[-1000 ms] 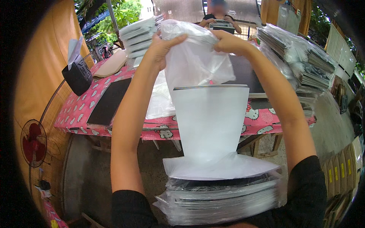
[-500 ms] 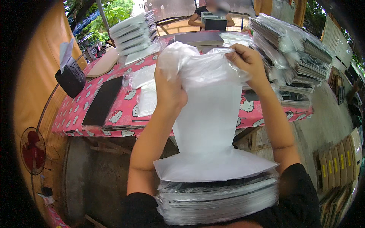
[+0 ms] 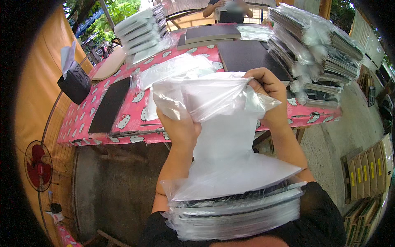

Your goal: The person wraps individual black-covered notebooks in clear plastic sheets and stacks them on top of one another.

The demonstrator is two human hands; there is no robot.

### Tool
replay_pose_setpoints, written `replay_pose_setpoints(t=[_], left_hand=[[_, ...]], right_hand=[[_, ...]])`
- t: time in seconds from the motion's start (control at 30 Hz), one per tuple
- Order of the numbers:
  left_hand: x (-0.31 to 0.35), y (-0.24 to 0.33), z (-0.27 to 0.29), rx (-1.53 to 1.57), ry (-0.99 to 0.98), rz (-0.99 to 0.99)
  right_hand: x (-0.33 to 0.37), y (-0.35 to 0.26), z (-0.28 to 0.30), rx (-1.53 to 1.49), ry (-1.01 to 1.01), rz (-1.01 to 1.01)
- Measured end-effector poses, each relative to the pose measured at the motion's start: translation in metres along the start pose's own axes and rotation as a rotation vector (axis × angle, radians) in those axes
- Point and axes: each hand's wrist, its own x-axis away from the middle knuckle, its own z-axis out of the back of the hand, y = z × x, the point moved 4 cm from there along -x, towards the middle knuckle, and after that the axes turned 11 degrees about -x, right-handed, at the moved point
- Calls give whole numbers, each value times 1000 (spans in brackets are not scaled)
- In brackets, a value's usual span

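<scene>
Clear plastic gleams in a crumpled bag (image 3: pixel 210 96) held up before the table (image 3: pixel 154 68) at the top of a white board (image 3: pixel 224 138); the right hand (image 3: pixel 269 88) has its fingers curled and closed on the bag's right side, while the left hand (image 3: pixel 180 128) supports its left side (the film covers those fingers, so I cannot tell whether they grip). Nearer than the table sits a wrapped stack (image 3: pixel 234 218), and on the table's left lies a black panel (image 3: pixel 110 106).

I see the left hand (image 3: pixel 180 131) and right hand (image 3: pixel 272 92) gripping a clear plastic bag (image 3: pixel 210 98) by the near edge of the pink patterned table (image 3: pixel 133 108). A black rectangular board (image 3: pixel 109 108) lies toward its near left corner.
</scene>
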Motion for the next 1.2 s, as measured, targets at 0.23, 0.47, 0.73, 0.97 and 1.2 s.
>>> replay_pose_setpoints(t=[0.23, 0.47, 0.73, 0.97, 1.2], left_hand=[[1, -34, 14, 234, -244, -50], [18, -22, 17, 178, -147, -40], [53, -18, 22, -225, -411, -455], [81, -21, 17, 65, -657, -242], [71, -45, 14, 32, -519, -1]], right_hand=[[4, 13, -1, -110, -209, -211], [31, 2, -3, 317, 18, -187], [65, -16, 6, 310, 138, 55], [76, -33, 5, 522, 36, 149], [72, -30, 21, 420, 289, 254]])
